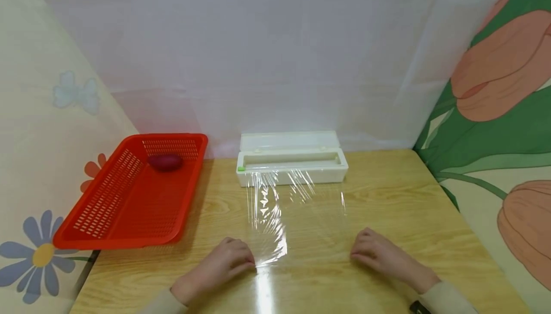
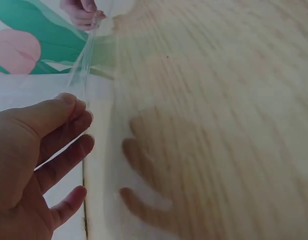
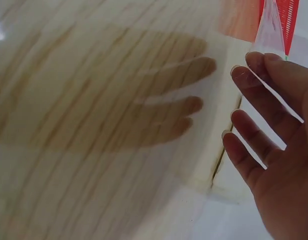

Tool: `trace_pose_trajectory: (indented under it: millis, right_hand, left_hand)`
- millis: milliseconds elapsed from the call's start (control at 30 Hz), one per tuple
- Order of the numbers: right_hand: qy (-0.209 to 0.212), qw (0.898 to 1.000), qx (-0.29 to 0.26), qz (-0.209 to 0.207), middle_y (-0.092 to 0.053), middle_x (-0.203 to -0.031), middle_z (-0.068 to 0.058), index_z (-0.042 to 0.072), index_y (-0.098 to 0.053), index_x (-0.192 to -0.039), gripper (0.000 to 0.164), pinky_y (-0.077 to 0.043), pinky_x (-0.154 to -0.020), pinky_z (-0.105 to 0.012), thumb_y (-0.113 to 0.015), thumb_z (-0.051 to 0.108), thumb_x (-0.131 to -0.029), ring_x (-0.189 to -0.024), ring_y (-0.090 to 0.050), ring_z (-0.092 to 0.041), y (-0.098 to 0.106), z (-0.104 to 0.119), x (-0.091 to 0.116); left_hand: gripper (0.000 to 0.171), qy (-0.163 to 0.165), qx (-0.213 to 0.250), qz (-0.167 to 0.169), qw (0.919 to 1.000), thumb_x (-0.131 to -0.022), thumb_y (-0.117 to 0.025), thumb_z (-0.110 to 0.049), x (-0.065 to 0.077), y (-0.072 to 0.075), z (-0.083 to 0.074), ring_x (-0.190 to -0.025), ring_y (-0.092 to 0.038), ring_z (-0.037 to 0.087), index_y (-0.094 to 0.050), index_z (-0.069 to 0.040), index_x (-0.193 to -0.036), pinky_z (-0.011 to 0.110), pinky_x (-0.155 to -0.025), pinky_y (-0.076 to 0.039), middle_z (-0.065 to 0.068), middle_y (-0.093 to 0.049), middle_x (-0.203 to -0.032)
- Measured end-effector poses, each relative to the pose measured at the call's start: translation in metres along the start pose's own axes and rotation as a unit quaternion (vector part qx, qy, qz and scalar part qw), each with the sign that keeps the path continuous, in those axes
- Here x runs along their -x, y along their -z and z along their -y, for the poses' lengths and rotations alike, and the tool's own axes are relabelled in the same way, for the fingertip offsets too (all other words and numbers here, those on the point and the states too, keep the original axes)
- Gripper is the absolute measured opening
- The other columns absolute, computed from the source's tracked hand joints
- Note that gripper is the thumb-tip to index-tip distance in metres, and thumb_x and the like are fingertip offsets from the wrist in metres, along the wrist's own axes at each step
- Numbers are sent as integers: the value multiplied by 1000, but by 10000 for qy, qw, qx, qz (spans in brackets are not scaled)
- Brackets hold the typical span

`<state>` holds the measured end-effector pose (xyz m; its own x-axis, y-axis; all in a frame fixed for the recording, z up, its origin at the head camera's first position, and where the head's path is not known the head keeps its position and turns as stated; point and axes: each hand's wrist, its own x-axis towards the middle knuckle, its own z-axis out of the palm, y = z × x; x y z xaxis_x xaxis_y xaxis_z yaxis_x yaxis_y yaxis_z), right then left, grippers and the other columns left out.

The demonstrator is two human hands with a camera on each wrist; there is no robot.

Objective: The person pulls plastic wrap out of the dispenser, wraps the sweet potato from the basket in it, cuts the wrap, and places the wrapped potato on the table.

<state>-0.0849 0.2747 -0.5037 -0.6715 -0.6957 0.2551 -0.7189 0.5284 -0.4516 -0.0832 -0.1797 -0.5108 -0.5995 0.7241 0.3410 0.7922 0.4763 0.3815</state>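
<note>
A sheet of clear cling film [image 1: 269, 228] stretches from a white dispenser box [image 1: 297, 177] toward the near side of the table. My left hand [image 1: 224, 265] pinches its near left corner between thumb and forefinger, the other fingers spread loosely in the left wrist view. At the opposite near corner, my right hand [image 1: 385, 256] pinches the film between thumb and forefinger. Gathered film [image 3: 271, 32] runs up from that pinch in the right wrist view. The box stands with its lid [image 1: 289, 140] raised at the back and a small green piece [image 1: 241, 168] at its front left.
Left of the film, a red plastic basket [image 1: 182, 218] with slotted sides holds one dark purple-red oblong item [image 1: 165, 162]. A white sheet [image 1: 275, 65] hangs behind the wooden table [image 1: 387, 189]. Flower-patterned panels flank both sides.
</note>
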Motion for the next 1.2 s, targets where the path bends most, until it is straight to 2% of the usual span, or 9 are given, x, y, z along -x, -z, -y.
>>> trace_pose_trajectory:
  millis: [133,200,333,433,667,867,967,1067,1200]
  right_hand:
    - [182,9998,79,15,-66,-93,16,23,-77,-93,12,-52,-74,-25,-77,11,-94,-90,-55,-4,-2,0,-2]
    - [124,9998,67,137,-67,-93,16,23,-77,-94,10,-53,-74,-26,-76,13,-95,-90,-56,-5,-2,0,-4]
    - [-386,9975,-114,586,-68,-95,18,23,-78,-98,8,-53,-74,-26,-71,21,-100,-90,-56,-2,3,3,-5]
    - [-794,9929,-305,830,-71,-98,18,19,-80,-106,15,-52,-71,-24,-66,24,-104,-87,-55,2,7,6,-7]
    - [-862,9935,-200,712,-73,-98,9,9,-79,-117,21,-48,-64,-20,-67,17,-103,-81,-51,5,10,9,-8]
    - [-1179,9866,-405,1054,-75,-107,4,8,-76,-125,26,-55,-72,-25,-69,14,-101,-89,-61,1,12,10,-13]
    - [-1372,9834,-386,1123,-74,-101,5,7,-75,-125,27,-53,-68,-24,-70,12,-100,-83,-59,2,11,9,-16]
    - [-1487,9828,-209,1074,-73,-97,5,7,-76,-124,26,-50,-64,-23,-71,11,-98,-76,-55,3,9,8,-17]
    - [-1385,9848,194,1034,-76,-104,1,8,-77,-122,27,-57,-72,-30,-74,13,-96,-86,-65,-5,5,7,-18]
  left_hand:
    - [4,14,-118,34,9999,-96,-76,-23,1,-5,3,-89,-61,1,-74,-24,-92,35,-90,-46,-19,-66,-91]
    - [4,24,-190,25,9998,-94,-77,-22,2,-7,3,-88,-60,1,-74,-24,-91,35,-89,-46,-19,-66,-90]
    - [7,3,-333,-10,9994,-91,-80,-22,3,-10,4,-87,-59,1,-73,-25,-89,36,-89,-45,-19,-65,-88]
    - [9,-15,-397,-48,9992,-89,-82,-22,3,-10,3,-87,-57,2,-74,-27,-87,37,-89,-45,-20,-63,-87]
    - [7,36,-378,10,9993,-90,-82,-25,4,-6,2,-89,-55,1,-77,-29,-87,37,-89,-45,-22,-62,-89]
    - [6,-30,-298,91,9995,-95,-78,-28,11,-1,3,-91,-55,2,-80,-28,-89,35,-87,-45,-21,-64,-93]
    - [9,-118,-249,100,9996,-97,-76,-28,13,-1,3,-92,-56,2,-82,-26,-91,34,-86,-44,-19,-66,-96]
    - [10,-135,-212,68,9997,-97,-75,-27,14,-1,3,-92,-57,3,-82,-25,-90,33,-88,-44,-19,-66,-96]
    - [11,-48,-180,1,9998,-97,-75,-28,14,-2,2,-92,-57,2,-82,-26,-89,32,-89,-44,-20,-66,-95]
